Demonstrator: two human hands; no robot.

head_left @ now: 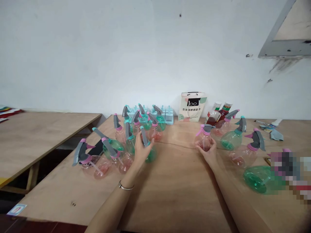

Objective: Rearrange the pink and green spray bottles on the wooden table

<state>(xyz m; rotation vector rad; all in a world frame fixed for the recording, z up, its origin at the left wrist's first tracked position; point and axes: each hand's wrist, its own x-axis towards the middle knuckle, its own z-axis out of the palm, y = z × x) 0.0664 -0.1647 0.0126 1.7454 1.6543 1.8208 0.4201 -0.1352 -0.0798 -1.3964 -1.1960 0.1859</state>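
Note:
My left hand is closed around the upper part of a green spray bottle with a grey trigger head, which stands on the table. My right hand grips the lower body of a pink spray bottle, thumb on the near side. Left of my left hand sit several pink and green bottles, among them a tilted pink spray bottle. More stand behind it, including a pink one. On the right are a green bottle, a pink bottle and a green bottle lying on its side.
Light blue plastic molds stand along the wall. Beside them are a printed paper bag and two sauce bottles. A grey cloth lies at the right. Another wooden table is across a gap to the left.

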